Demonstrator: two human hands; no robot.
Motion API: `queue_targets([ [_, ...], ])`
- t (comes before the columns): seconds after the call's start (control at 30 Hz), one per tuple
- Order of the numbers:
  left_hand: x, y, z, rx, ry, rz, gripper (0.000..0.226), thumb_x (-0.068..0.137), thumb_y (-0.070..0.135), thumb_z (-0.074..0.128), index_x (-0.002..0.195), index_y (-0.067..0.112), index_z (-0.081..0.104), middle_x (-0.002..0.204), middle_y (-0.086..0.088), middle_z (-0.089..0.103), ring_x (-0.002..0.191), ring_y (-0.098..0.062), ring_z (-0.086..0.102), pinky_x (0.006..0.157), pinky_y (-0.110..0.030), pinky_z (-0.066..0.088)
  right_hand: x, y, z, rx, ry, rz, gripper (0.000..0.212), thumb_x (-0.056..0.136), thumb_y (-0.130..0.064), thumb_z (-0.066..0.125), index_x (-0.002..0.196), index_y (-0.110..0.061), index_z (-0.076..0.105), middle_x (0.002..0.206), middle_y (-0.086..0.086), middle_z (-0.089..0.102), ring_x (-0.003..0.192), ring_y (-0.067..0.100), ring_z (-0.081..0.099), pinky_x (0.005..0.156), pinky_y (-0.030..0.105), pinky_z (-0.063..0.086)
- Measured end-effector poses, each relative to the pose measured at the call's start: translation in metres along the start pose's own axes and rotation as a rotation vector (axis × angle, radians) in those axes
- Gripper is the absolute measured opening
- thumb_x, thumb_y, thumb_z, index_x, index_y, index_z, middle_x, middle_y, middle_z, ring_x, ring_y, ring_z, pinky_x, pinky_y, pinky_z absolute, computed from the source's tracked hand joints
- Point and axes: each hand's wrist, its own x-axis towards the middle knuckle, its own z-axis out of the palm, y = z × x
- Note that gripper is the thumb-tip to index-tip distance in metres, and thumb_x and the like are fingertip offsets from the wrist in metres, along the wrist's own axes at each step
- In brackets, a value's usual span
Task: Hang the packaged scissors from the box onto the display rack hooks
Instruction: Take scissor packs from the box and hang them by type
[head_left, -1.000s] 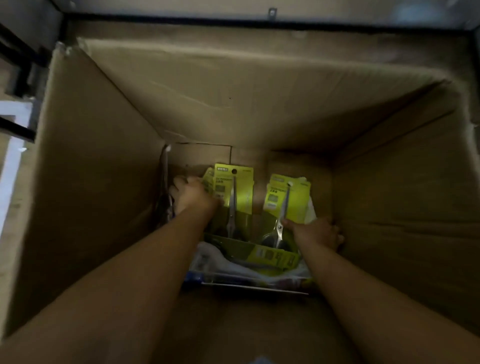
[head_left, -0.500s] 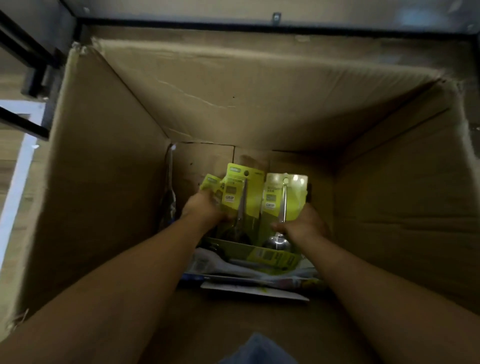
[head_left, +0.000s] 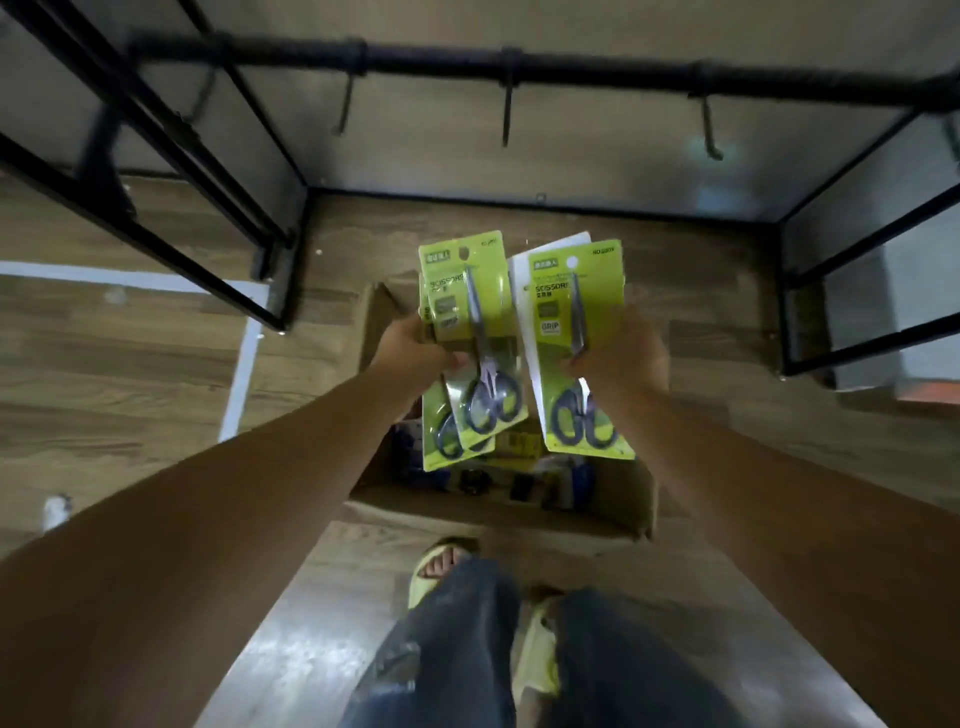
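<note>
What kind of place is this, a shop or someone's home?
Probably a shop floor or stockroom being stocked. A black display rack with bare hooks stands ahead, a cardboard box of goods sits on the wood-look floor, and both hands hold green carded scissors packs.

Single head view: you look steeply down from standing height, facing the display rack (head_left: 509, 65). Its hook bar crosses the top edge, the box (head_left: 597, 499) lies mid-frame on the floor (head_left: 130, 374), your forearms enter from below, near the lens.
</note>
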Motion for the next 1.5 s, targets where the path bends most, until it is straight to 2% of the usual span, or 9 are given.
queue_targets([
  [0.17, -0.133, 0.143, -0.042, -0.050, 0.016, 0.007, 0.030, 0.073, -0.020, 0.062, 0.087, 0.007, 0.065, 0.056, 0.007, 0.062, 0.043, 0.000, 0.056, 0.041, -0.010, 0.044, -0.100, -0.116, -0.114, 0.069, -0.003, -0.050, 0.040, 0.061, -0.004, 0.076, 0.088, -0.021, 0.053, 0.069, -0.007, 0.055, 0.077, 0.023, 0.061, 0.056, 0.023, 0.044],
  [0.3, -0.231, 0.235, -0.061, -0.132, -0.084, 0.081, 0.030, 0.080, -0.021, 0.049, 0.076, 0.007, 0.060, 0.052, 0.007, 0.065, 0.049, -0.009, 0.063, 0.047, -0.016, 0.051, -0.173, -0.186, -0.197, 0.109, -0.093, -0.190, 0.043, 0.061, -0.006, 0.081, 0.100, -0.009, 0.063, 0.087, 0.009, 0.067, 0.081, 0.026, 0.065, 0.066, 0.036, 0.055],
  [0.4, -0.289, 0.290, -0.076, -0.142, -0.091, 0.140, 0.026, 0.083, -0.011, 0.054, 0.079, 0.012, 0.065, 0.070, 0.000, 0.069, 0.070, -0.017, 0.065, 0.075, -0.029, 0.052, -0.216, -0.225, -0.252, 0.196, -0.074, -0.338, 0.036, 0.062, 0.001, 0.078, 0.091, -0.010, 0.060, 0.087, 0.007, 0.067, 0.084, 0.026, 0.065, 0.072, 0.038, 0.055],
  [0.53, -0.343, 0.345, -0.093, -0.344, -0.164, 0.145, 0.020, 0.088, 0.000, 0.050, 0.094, 0.010, 0.066, 0.076, -0.002, 0.072, 0.070, -0.019, 0.067, 0.070, -0.028, 0.054, -0.257, -0.272, -0.307, 0.453, -0.068, -0.383, 0.050, 0.059, 0.005, 0.079, 0.101, -0.011, 0.057, 0.096, 0.003, 0.068, 0.083, 0.012, 0.064, 0.064, 0.017, 0.051],
  [0.7, -0.397, 0.394, -0.088, -0.506, -0.206, 0.217, 0.029, 0.096, 0.025, 0.048, 0.119, 0.011, 0.058, 0.107, -0.011, 0.065, 0.093, -0.026, 0.061, 0.080, -0.039, 0.049, -0.299, -0.323, -0.355, 0.632, -0.187, -0.408, 0.053, 0.061, 0.010, 0.076, 0.108, -0.008, 0.059, 0.107, 0.011, 0.068, 0.107, 0.029, 0.060, 0.095, 0.043, 0.046],
  [0.93, -0.432, 0.420, -0.077, -0.605, -0.258, 0.347, 0.058, 0.070, 0.059, 0.054, 0.108, 0.017, 0.066, 0.101, -0.007, 0.072, 0.084, -0.020, 0.071, 0.067, -0.033, 0.057, -0.341, -0.351, -0.384, 0.736, -0.227, -0.557, 0.040, 0.064, 0.010, 0.072, 0.094, -0.014, 0.061, 0.086, -0.001, 0.074, 0.085, 0.015, 0.069, 0.082, 0.034, 0.051],
  [1.17, -0.427, 0.395, -0.084, -0.627, -0.304, 0.338, 0.035, 0.088, 0.039, 0.054, 0.110, 0.013, 0.063, 0.098, -0.005, 0.073, 0.075, -0.019, 0.072, 0.055, -0.030, 0.057, -0.340, -0.349, -0.358, 0.728, -0.204, -0.581, 0.046, 0.064, 0.010, 0.075, 0.103, -0.008, 0.060, 0.094, 0.007, 0.072, 0.089, 0.024, 0.069, 0.085, 0.045, 0.054],
  [1.27, -0.414, 0.375, -0.100, -0.665, -0.225, 0.297, 0.044, 0.085, 0.039, 0.056, 0.118, 0.012, 0.061, 0.112, -0.011, 0.069, 0.091, -0.023, 0.070, 0.071, -0.035, 0.057, -0.329, -0.345, -0.330, 0.727, -0.184, -0.498, 0.046, 0.065, 0.008, 0.076, 0.103, -0.010, 0.057, 0.101, 0.008, 0.070, 0.097, 0.028, 0.065, 0.092, 0.047, 0.049],
  [1.5, -0.377, 0.336, -0.169, -0.712, 0.046, 0.207, 0.035, 0.084, 0.027, 0.066, 0.113, 0.007, 0.064, 0.108, -0.017, 0.069, 0.091, -0.030, 0.069, 0.077, -0.045, 0.055, -0.307, -0.370, -0.267, 0.572, -0.156, -0.571, 0.101, 0.063, 0.013, 0.075, 0.142, -0.025, 0.025, 0.112, -0.008, 0.061, 0.101, 0.012, 0.059, 0.074, 0.020, 0.044],
])
